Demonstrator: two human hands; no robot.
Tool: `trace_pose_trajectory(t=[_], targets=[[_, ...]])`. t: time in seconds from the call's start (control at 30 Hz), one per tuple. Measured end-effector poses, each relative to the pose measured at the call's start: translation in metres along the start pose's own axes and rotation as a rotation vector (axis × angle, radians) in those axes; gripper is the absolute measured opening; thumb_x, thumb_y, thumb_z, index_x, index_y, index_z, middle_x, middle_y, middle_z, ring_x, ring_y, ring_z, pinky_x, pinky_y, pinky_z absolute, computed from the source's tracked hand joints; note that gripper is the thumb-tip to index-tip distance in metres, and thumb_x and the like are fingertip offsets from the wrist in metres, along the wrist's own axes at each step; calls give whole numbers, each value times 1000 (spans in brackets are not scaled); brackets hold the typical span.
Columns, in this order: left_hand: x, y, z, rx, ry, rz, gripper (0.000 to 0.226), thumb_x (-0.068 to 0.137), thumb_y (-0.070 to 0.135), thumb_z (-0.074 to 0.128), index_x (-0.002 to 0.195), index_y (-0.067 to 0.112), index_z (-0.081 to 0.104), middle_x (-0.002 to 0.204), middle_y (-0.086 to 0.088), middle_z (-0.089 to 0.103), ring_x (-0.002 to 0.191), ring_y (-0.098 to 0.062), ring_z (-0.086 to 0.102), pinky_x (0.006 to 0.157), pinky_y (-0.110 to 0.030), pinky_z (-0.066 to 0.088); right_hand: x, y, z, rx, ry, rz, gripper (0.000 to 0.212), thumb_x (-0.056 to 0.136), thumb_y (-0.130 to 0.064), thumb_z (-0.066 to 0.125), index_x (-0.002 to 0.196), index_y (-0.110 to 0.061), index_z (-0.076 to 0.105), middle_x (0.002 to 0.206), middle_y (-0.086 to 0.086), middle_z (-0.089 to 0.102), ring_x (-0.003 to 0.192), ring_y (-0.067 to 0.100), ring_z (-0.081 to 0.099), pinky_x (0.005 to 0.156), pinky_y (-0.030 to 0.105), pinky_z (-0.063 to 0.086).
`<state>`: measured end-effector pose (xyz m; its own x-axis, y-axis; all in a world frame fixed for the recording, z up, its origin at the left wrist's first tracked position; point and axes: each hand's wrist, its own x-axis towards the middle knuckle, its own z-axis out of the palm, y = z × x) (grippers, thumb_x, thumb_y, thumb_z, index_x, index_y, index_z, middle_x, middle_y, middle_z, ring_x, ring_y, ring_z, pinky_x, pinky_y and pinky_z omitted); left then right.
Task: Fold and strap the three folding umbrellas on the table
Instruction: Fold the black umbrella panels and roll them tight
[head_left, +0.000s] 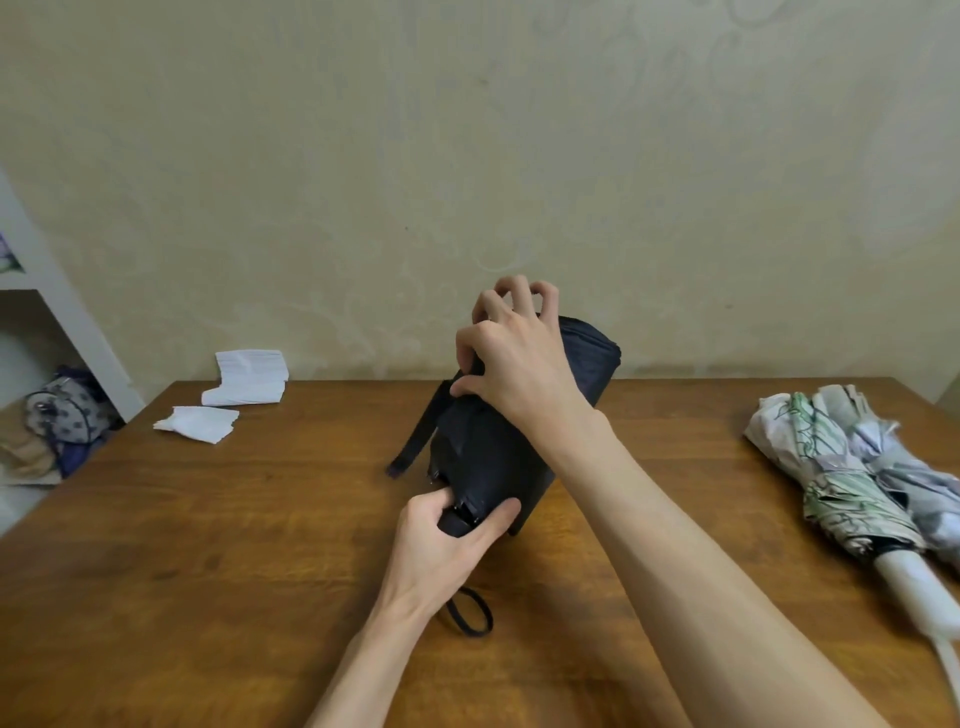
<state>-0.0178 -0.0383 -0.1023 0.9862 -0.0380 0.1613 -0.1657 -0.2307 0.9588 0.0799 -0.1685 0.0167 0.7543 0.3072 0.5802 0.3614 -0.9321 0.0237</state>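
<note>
Umbrella (498, 457), black, held at the middle of the table (234, 545); handle mostly hidden inside the left hand (452, 545), which grips it, wrist loop (470, 616) showing beneath. Long axis tilts from the near handle end up toward the far edge; right hand (519, 364) curls over the canopy, pinching fabric, strap (421, 436) hanging loose. Floral umbrella (831, 467) and grey umbrella (919, 483) lie at the right edge, partly cut off.

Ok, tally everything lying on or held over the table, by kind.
Umbrellas: 3 (black umbrella, leaf-print umbrella, pale grey umbrella)
White paper piles: 2 (far pile, near pile)
Total: 5
</note>
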Motion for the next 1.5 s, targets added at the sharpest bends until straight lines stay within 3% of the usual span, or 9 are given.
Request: trace_pose_trajectory(t=[0.17, 0.37, 0.53, 0.63, 0.73, 1.0, 1.1, 1.3, 1.5], targets=[[0, 2, 0, -5, 4, -1, 41, 88, 37, 85, 54, 29, 64, 50, 13, 55, 49, -2, 52, 52, -13, 38, -3, 5, 9, -13, 63, 55, 46, 63, -57, 95, 89, -24, 77, 129, 9, 60, 144, 43, 41, 120, 62, 15], [0, 5, -1, -31, 41, -33, 43, 92, 34, 82, 55, 26, 60, 50, 17, 58, 49, 0, 56, 53, -11, 40, -44, 6, 2, 343, 580, 388, 53, 94, -57, 71, 137, -26, 64, 146, 6, 51, 147, 29, 39, 119, 54, 28], [0, 13, 0, -124, 91, -66, 36, 93, 38, 79, 62, 26, 63, 51, 18, 57, 45, 0, 53, 49, -11, 37, -84, -11, 14, 712, 436, 740, 95, 82, -63, 84, 154, -24, 36, 146, 0, 38, 137, 21, 43, 116, 47, 38], [-1, 15, 2, -181, 131, -111, 32, 92, 44, 78, 69, 25, 67, 53, 17, 57, 44, -1, 50, 46, -16, 37, -90, -21, 15, 1051, 150, 815, 92, 79, -61, 88, 147, -33, 33, 137, -6, 45, 116, 6, 57, 94, 27, 52], [-3, 15, 5, -145, 149, -86, 30, 93, 44, 78, 72, 25, 69, 55, 18, 59, 49, -1, 53, 49, -15, 39, -83, -28, 17, 1306, -52, 831, 83, 77, -52, 92, 138, -37, 38, 128, -17, 58, 108, -2, 61, 93, 25, 56], [-11, 19, 19, 83, -7, 37, 5, 96, 31, 74, 98, 28, 71, 82, 13, 75, 76, -6, 72, 66, -23, 57, -74, -22, 30, 1379, 79, 905, 67, 80, -23, 93, 136, -25, 56, 124, -4, 71, 111, 17, 72, 100, 46, 62], [-13, 29, 15, 232, 12, 102, 21, 98, 46, 66, 87, 29, 67, 76, 13, 73, 73, -3, 70, 63, -14, 48, -76, -13, 25, 1498, 56, 920, 61, 83, -18, 91, 136, -22, 60, 123, 0, 76, 108, 19, 76, 96, 44, 64], [-16, 38, 6, 616, 288, 253, 52, 98, 68, 44, 59, 33, 42, 48, 14, 49, 45, -3, 52, 44, -14, 28, -77, -16, 21, 1669, -14, 904, 54, 85, -18, 90, 133, -15, 65, 119, 3, 80, 108, 23, 78, 95, 45, 65], [-12, 32, -8, 720, 362, 183, 73, 95, 82, 33, 63, 28, 71, 55, 16, 62, 50, 1, 57, 50, -13, 37, -76, -14, 17, 1697, 31, 874, 54, 86, -15, 89, 134, -15, 64, 120, 3, 80, 109, 24, 78, 97, 47, 64]])
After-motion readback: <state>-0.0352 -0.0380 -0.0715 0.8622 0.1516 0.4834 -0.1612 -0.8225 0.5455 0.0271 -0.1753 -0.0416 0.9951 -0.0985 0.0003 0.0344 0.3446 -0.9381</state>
